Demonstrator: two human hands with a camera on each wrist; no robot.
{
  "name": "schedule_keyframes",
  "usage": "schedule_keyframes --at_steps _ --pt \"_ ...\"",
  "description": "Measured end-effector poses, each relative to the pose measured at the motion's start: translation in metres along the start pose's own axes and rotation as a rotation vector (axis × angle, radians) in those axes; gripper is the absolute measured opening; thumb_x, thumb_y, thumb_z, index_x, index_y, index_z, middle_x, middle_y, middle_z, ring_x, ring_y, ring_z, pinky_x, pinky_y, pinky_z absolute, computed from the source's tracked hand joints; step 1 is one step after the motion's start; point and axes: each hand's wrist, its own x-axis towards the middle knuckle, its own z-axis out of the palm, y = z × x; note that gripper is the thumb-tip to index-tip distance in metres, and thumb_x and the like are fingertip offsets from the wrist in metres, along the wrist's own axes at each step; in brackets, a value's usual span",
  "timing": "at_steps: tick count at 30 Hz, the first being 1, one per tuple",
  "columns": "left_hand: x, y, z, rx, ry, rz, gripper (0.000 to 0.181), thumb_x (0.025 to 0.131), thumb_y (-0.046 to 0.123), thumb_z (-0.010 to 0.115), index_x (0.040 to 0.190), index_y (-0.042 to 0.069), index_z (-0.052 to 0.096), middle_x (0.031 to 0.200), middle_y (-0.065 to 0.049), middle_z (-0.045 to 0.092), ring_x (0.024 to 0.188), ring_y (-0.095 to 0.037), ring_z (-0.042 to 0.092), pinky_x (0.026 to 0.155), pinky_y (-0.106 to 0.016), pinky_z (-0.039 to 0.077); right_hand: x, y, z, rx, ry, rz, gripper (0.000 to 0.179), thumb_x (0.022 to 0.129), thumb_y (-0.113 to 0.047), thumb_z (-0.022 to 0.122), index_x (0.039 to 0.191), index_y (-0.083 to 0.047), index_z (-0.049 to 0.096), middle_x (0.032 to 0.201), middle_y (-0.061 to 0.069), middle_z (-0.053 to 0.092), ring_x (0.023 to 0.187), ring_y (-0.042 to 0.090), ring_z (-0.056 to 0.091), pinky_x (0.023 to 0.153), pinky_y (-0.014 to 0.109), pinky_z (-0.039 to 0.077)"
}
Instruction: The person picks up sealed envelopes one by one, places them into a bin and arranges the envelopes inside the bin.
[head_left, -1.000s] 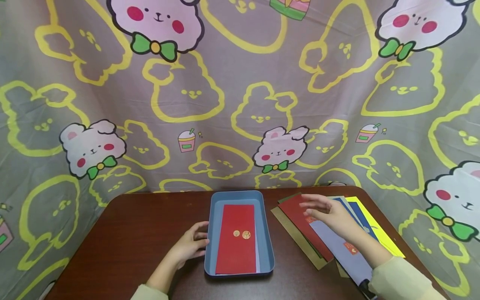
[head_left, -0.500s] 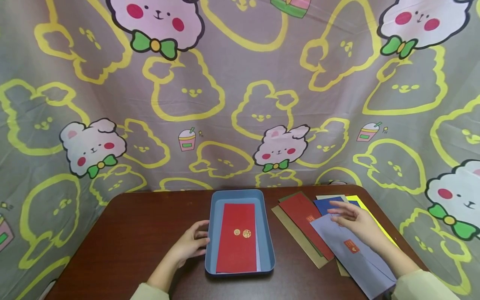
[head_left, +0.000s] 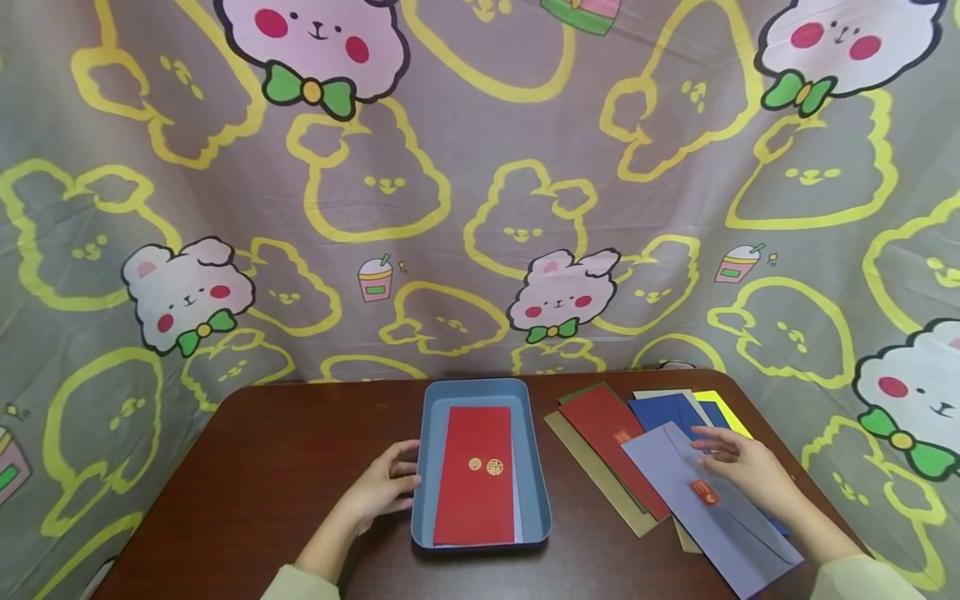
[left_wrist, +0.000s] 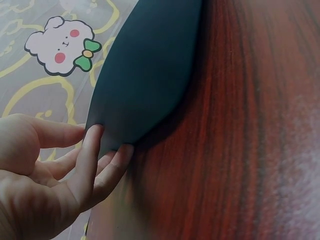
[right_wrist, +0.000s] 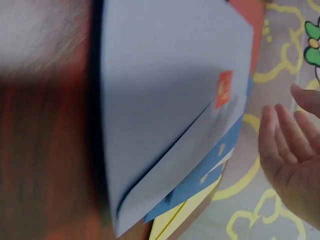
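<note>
A blue tray point(head_left: 536, 500) stands upright on the table with a red envelope point(head_left: 472, 504) inside. Gold round emblems mark this envelope, and a pale edge shows beneath it. My left hand point(head_left: 380, 487) touches the tray's left wall; in the left wrist view, its fingertips rest against the dark outer side of the tray point(left_wrist: 150, 65). My right hand point(head_left: 750, 471) hovers over a lavender envelope point(head_left: 690, 517) with a red sticker, its fingers loosely bent and holding nothing. In the right wrist view, the right hand point(right_wrist: 292, 155) appears apart from the lavender envelope point(right_wrist: 155, 90).
Under and beside the lavender envelope lie a dark red envelope point(head_left: 600, 425), a brown one point(head_left: 592, 475), a blue one point(head_left: 660, 412) and a yellow one point(head_left: 723, 408), overlapping. A patterned cloth point(head_left: 450, 200) hangs behind the brown table point(head_left: 285, 450).
My right hand has moved right and closer to me, from over the dark red envelope to over the lavender one, uncovering more envelopes. The left hand and the tray have stayed in place.
</note>
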Motion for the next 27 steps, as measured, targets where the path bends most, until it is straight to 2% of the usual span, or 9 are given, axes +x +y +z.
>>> schedule_keyframes --at_steps 3,6,13,17,20,27 --pt "0.000 -0.001 0.000 -0.004 0.002 -0.003 0.058 0.099 -0.002 0.063 0.151 0.001 0.038 0.129 -0.027 0.059 0.101 -0.030 0.067 0.080 -0.047 0.059 0.000 0.006 -0.002 -0.095 -0.020 0.057 0.051 0.091 -0.015 0.078 0.132 0.011 0.059 0.112 0.024 0.071 0.100 0.038 0.071 0.073 0.040 0.058" --pt "0.000 -0.002 0.000 -0.004 0.002 -0.005 0.058 0.099 -0.001 0.063 0.151 0.001 0.039 0.129 -0.027 0.059 0.101 -0.030 0.066 0.080 -0.047 0.059 0.001 0.013 -0.002 -0.182 -0.050 0.095 0.055 0.086 -0.019 0.082 0.127 0.011 0.061 0.104 0.021 0.072 0.094 0.038 0.070 0.070 0.043 0.055" --pt "-0.001 -0.004 0.000 -0.005 -0.004 -0.004 0.057 0.099 -0.001 0.062 0.151 0.000 0.038 0.130 -0.028 0.058 0.102 -0.031 0.066 0.081 -0.047 0.059 0.000 0.028 0.002 -0.259 -0.138 0.080 0.074 0.074 -0.024 0.092 0.123 0.018 0.056 0.097 0.025 0.064 0.091 0.040 0.063 0.076 0.054 0.054" --pt "-0.001 -0.004 0.000 -0.004 -0.001 -0.006 0.057 0.099 -0.001 0.062 0.151 0.000 0.038 0.129 -0.027 0.059 0.101 -0.030 0.066 0.081 -0.047 0.059 -0.002 0.031 0.005 -0.292 -0.151 0.099 0.083 0.070 -0.031 0.095 0.121 0.019 0.054 0.091 0.017 0.058 0.086 0.034 0.057 0.073 0.053 0.052" --pt "-0.001 -0.005 0.001 -0.004 0.002 -0.008 0.057 0.099 -0.001 0.062 0.151 0.000 0.038 0.129 -0.027 0.059 0.101 -0.030 0.066 0.080 -0.047 0.059 -0.003 0.030 0.005 -0.301 -0.149 0.108 0.084 0.069 -0.031 0.096 0.121 0.019 0.053 0.089 0.015 0.055 0.084 0.031 0.055 0.071 0.050 0.050" --pt "0.000 -0.004 0.001 -0.002 0.006 -0.008 0.056 0.099 -0.001 0.062 0.151 0.001 0.039 0.129 -0.028 0.058 0.101 -0.030 0.066 0.080 -0.047 0.059 -0.004 0.029 0.001 -0.322 -0.167 0.156 0.088 0.070 -0.034 0.095 0.122 0.020 0.051 0.099 0.032 0.059 0.094 0.048 0.062 0.079 0.060 0.053"
